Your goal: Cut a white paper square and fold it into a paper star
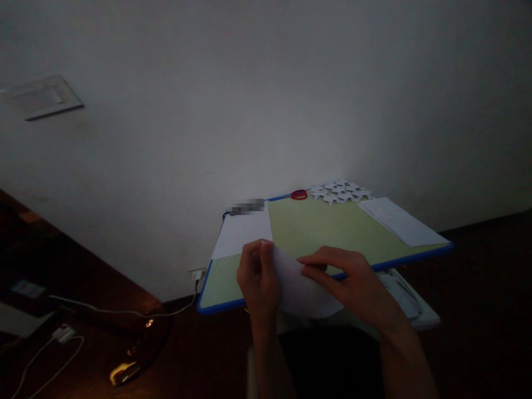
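A white sheet of paper (297, 291) is held up in front of the table's near edge, tilted and slightly curved. My left hand (258, 271) is closed on its upper left corner, thumb on top. My right hand (344, 274) pinches the sheet's right edge between thumb and fingertips. Beyond them stands a pale green tabletop (316, 227) with a blue rim. Red-handled scissors (299, 194) lie at its far edge. Beside these sit several folded white paper pieces (341, 192) with pointed ends, arranged in a cluster.
White sheets (401, 221) lie on the table's right side, and another white sheet (245, 233) covers its far left corner. Under the right edge is a white tray (405, 299). A white wall (266, 111) rises behind. A cable (137, 314) runs from a socket at left.
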The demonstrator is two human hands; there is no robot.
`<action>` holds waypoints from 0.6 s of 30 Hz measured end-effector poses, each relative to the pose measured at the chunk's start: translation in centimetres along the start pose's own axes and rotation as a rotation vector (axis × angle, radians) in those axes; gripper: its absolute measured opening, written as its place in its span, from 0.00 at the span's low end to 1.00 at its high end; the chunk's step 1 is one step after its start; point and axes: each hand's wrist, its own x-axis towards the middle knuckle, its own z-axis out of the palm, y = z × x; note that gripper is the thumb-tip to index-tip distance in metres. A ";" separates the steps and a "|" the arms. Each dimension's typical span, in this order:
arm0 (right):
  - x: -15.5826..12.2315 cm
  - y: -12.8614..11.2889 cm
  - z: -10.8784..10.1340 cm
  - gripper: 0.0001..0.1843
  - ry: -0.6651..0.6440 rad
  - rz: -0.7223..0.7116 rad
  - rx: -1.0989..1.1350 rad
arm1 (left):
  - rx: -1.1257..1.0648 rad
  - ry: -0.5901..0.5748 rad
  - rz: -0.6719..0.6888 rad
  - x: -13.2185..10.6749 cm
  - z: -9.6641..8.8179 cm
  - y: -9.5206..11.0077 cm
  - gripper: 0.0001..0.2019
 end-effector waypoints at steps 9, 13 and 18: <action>0.6 0.7 0.1 0.11 0.378 0.090 0.052 | -0.112 -0.444 -0.058 0.2 -0.8 -0.5 0.27; 0.7 1.2 -0.1 0.10 0.391 0.096 0.088 | -0.016 -0.520 -0.042 0.1 -0.8 -0.8 0.35; 0.5 1.3 -0.4 0.18 0.307 0.062 0.138 | -0.023 -0.509 -0.088 0.3 -0.8 -1.2 0.26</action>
